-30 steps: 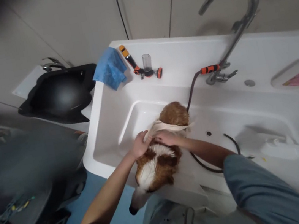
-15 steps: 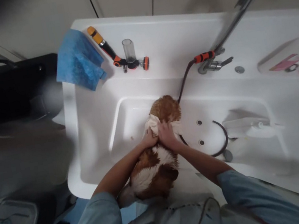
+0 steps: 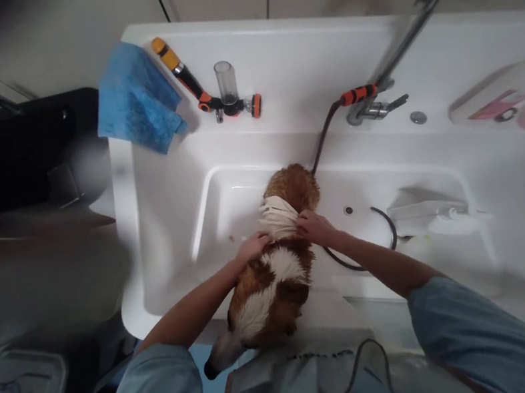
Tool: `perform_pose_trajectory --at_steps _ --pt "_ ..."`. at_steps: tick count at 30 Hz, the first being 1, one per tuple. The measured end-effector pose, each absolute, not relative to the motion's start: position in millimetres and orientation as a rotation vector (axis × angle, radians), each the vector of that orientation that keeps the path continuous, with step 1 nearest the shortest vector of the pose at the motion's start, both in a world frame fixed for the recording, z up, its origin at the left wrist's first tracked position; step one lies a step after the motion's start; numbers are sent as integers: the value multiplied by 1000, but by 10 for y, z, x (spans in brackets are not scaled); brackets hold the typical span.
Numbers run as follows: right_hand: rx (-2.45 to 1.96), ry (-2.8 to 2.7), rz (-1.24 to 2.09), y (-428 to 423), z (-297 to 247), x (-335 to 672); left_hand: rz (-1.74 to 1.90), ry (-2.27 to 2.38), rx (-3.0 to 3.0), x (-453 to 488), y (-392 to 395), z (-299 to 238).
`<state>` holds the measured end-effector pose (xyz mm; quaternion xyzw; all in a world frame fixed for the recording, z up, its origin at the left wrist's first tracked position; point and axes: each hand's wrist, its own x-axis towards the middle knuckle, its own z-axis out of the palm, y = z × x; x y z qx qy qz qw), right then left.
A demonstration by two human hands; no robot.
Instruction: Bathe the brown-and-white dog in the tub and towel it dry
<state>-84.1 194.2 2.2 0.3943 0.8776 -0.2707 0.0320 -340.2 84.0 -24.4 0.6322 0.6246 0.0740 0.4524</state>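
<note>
A wet brown-and-white dog [image 3: 286, 290] stands in the white tub [image 3: 168, 240], its nose pointing toward me at the lower left. Across its back lies a bunched white cloth [image 3: 276, 214], spread in folds from side to side. My left hand [image 3: 252, 247] is closed on the cloth's near edge at the dog's left-hand side in the picture. On the opposite side, my right hand [image 3: 317, 227] pinches the other end of the cloth. The fingertips are partly hidden against cloth and fur.
A blue towel [image 3: 134, 100] hangs over the tub's back left corner. Beside it lies a black-and-orange spray nozzle [image 3: 195, 90] with a clear cylinder. A dark hose [image 3: 325, 134] runs from near the faucet [image 3: 369, 111] into the tub. A whitish bottle [image 3: 450, 222] lies at right.
My hands have moved apart, from together on the dog's back to its two sides. The cloth is now spread wider between them. The dog's head has come out further toward the lower left.
</note>
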Motion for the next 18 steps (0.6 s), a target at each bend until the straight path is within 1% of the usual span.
perform_pose_trajectory --at_steps 2,3,6,8,11,13,14,15,17,18 --pt "1171 2795 -848 1826 44 -798 197 1513 1619 -3470 855 -139" --pt "1154 2852 -916 1767 61 -763 244 1476 1653 -3519 848 -61" --pt "1023 2799 -1320 1603 114 -721 519 1250 1619 -3674 777 273" --pt "996 2720 -1422 1535 124 -829 565 1068 1509 -3728 715 523" --pt "791 2858 -1220 1583 60 -1170 401 975 1449 -3706 647 746" --pt "658 2875 -1033 1744 -23 -1405 322 1139 1439 -3666 629 713" --pt "712 2845 -934 1855 -66 -1505 306 1253 1385 -3650 625 644" --pt "861 2805 -816 1976 -106 -1593 303 1348 1285 -3639 619 551" --pt "1191 2701 -567 2219 -165 -1748 303 1444 1010 -3630 589 341" --pt "1278 2662 -482 2330 -181 -1820 305 1461 893 -3632 560 245"
